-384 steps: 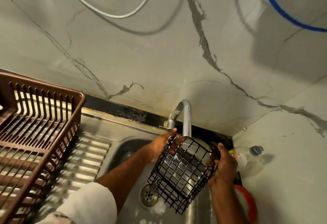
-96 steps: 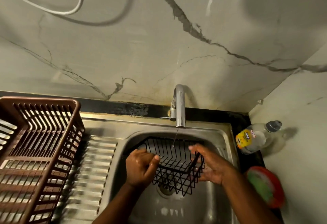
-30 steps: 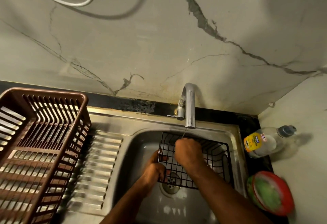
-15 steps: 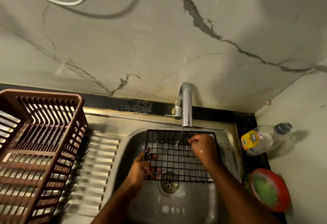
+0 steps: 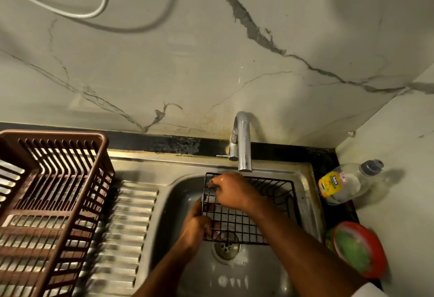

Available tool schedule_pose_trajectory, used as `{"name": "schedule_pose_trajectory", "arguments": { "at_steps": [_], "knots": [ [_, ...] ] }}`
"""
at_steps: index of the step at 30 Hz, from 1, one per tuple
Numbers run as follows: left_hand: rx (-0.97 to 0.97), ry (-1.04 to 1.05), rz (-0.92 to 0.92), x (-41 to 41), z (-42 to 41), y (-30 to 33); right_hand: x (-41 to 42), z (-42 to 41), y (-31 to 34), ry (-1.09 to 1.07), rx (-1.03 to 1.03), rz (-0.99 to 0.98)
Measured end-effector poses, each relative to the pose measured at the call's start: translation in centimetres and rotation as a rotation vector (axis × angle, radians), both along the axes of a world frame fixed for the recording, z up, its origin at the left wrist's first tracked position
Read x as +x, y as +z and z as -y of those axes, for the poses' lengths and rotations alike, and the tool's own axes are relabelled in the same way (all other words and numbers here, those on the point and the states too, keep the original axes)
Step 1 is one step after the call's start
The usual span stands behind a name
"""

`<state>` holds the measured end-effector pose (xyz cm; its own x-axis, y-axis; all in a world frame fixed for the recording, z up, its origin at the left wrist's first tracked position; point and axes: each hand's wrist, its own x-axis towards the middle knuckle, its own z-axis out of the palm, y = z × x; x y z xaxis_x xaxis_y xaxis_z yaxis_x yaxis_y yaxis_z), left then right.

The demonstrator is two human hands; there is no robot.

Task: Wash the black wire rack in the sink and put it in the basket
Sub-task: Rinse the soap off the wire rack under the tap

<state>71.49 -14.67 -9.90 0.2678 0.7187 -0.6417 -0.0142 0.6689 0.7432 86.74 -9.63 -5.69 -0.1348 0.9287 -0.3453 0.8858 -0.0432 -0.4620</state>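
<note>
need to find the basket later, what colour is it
Brown, a slatted plastic basket left of the sink; the head view shows it.
</note>
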Motion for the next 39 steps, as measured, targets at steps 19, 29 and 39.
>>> {"name": "schedule_pose_trajectory", "arguments": {
  "at_steps": [19,29,39],
  "knots": [
    [-0.097,0.395,0.124,-2.4,4.4,-3.1,7.6,7.9,-4.1,-0.707,0.121,0.332],
    [-0.055,0.327,-0.048,-4.5,3.6,-2.4,9.8,6.8,-4.0,-0.792,-0.233,-0.319],
    [-0.232,-0.272,-0.008,-1.9,0.6,-3.0,7.6,1.9,-0.6,-0.315,-0.394,-0.156]
  ]
}}
